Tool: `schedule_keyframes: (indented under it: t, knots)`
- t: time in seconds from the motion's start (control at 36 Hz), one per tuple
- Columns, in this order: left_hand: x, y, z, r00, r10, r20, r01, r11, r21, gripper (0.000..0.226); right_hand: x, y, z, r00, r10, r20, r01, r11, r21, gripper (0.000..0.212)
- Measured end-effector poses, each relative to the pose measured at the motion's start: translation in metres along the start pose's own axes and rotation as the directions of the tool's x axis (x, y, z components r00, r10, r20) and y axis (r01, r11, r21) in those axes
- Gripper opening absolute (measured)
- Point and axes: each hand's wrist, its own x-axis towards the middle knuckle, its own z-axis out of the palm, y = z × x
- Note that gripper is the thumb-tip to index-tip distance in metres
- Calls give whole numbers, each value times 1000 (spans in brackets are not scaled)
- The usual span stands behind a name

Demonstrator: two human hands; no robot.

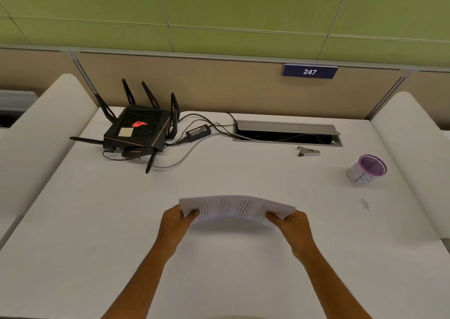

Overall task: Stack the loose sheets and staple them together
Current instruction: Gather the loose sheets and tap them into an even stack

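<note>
A stack of white printed sheets [235,209] is held above the white desk [121,221], bowed upward in the middle. My left hand [176,223] pinches its left edge, thumb on top. My right hand [292,226] pinches its right edge in the same way. A small grey stapler [308,151] lies on the desk farther back and to the right, apart from both hands.
A black router [140,131] with antennas, a power brick [198,131] and cables sit at the back left. An open cable tray [287,133] is set into the desk's rear. A purple-rimmed cup [366,170] stands at the right. White dividers flank the desk.
</note>
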Motion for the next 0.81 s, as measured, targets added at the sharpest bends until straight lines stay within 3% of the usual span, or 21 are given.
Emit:
schedule_keyframes:
  t: [0.22, 0.47, 0.81]
  knots:
    - [0, 1, -4, 994, 106, -31, -105, 994, 27, 19, -5, 0, -3, 999, 1, -42, -1, 1000, -7, 21]
    - [6, -9, -4, 998, 58, 11, -59, 992, 114, 28, -3, 13, 4, 998, 50, -40, -53, 995, -82, 9]
    - [6, -20, -21, 996, -86, -32, 83, 993, -78, 18, -20, 17, 2, 977, 211, -14, -203, 955, 218, 29]
